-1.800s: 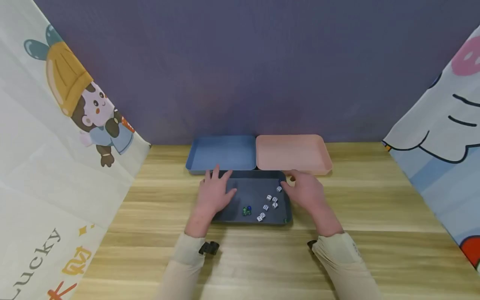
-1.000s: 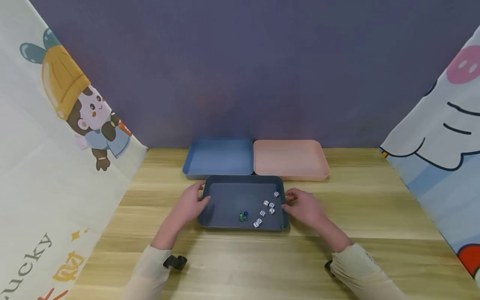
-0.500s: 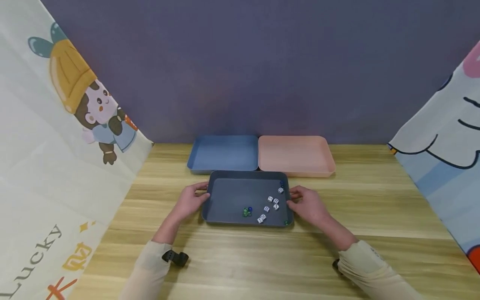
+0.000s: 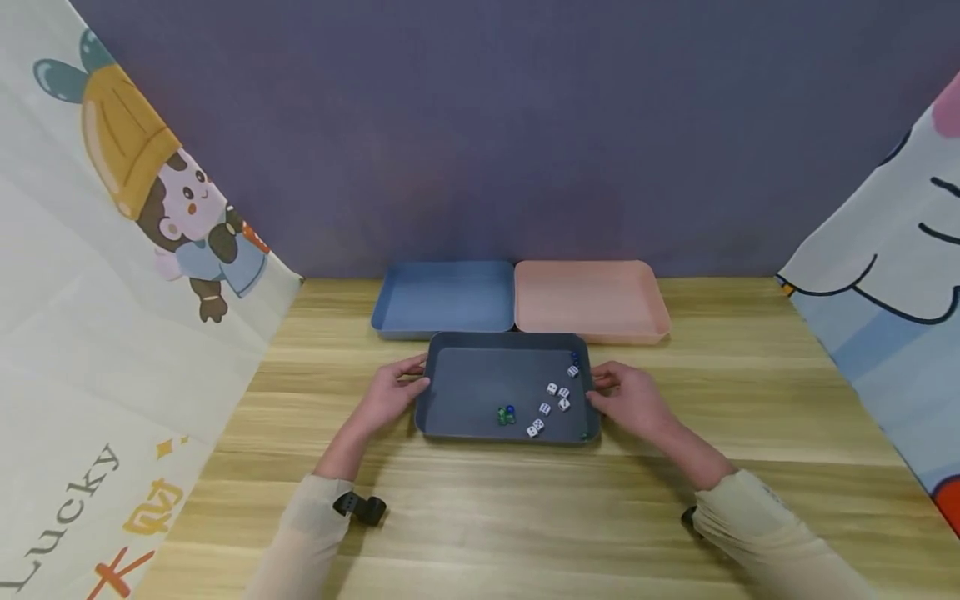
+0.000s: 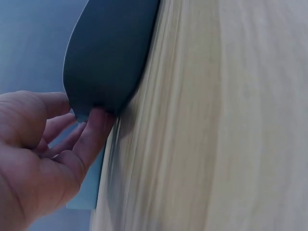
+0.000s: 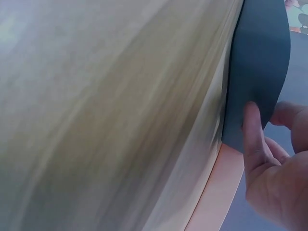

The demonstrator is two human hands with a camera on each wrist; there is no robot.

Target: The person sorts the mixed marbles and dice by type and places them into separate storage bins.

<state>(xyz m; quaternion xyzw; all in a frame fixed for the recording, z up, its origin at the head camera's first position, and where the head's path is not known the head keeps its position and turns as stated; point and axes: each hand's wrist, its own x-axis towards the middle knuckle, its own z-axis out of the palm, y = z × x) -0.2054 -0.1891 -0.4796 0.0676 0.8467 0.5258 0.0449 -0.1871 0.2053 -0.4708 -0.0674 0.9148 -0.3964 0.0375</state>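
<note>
A dark grey tray [image 4: 480,379] lies on the wooden table [image 4: 480,517] before me. My left hand [image 4: 415,377] grips its left rim and my right hand [image 4: 600,385] grips its right rim. In the left wrist view the left hand [image 5: 72,125] has its fingers curled at the rim of the grey tray [image 5: 110,53]. The right hand [image 6: 269,125] pinches the grey tray [image 6: 260,62] likewise in the right wrist view. Several white dice [image 4: 553,400] and some green and blue marbles [image 4: 506,414] lie in the tray's right half.
A blue tray [image 4: 442,298] and a pink tray [image 4: 588,302] sit side by side just behind the grey one, against a purple wall. Printed cartoon cloths [image 4: 112,275] hang at both sides of the table. Bare wood spreads in front.
The hands moved from inside and beside the grey tray out to its two side rims. Held so, the tray has slid a little to the right.
</note>
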